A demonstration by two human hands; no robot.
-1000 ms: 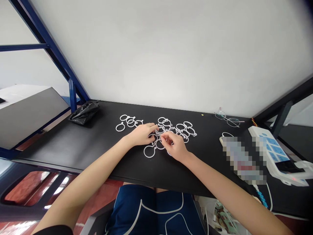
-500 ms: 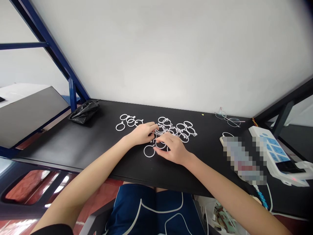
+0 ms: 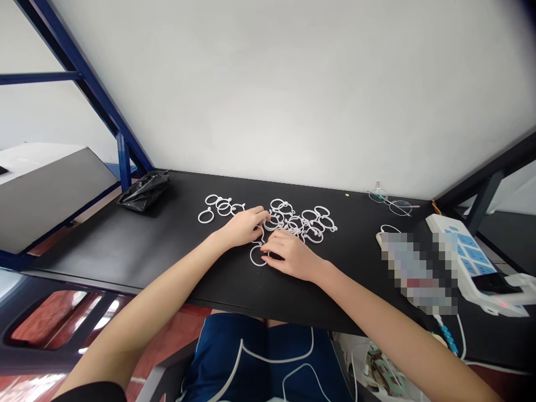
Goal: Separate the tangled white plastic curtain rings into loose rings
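My left hand (image 3: 248, 225) is curled with its fingers bent around a white curtain ring (image 3: 262, 234), only part of which shows. Close by on the right, my right hand (image 3: 292, 253) pinches another white curtain ring (image 3: 252, 259) at its right side, low over the black tabletop. The small ends of the two rings come together between my hands; whether they are linked is too small to tell. Beyond my fingers lies a loose pile of white curtain rings (image 3: 315, 234), each with a small eyelet. Several more rings (image 3: 205, 216) lie left of my left hand.
A black plastic bag (image 3: 146, 192) rests at the left of the black table (image 3: 167, 245). Along the right are eyeglasses (image 3: 400, 208), a blurred-out phone (image 3: 414, 273) with a cable, and a white power strip (image 3: 473, 257). A white wall (image 3: 268, 100) stands behind.
My right hand has drawn its fingers closer together at the near ring, which has shifted slightly right and away from me. My left hand has barely moved.
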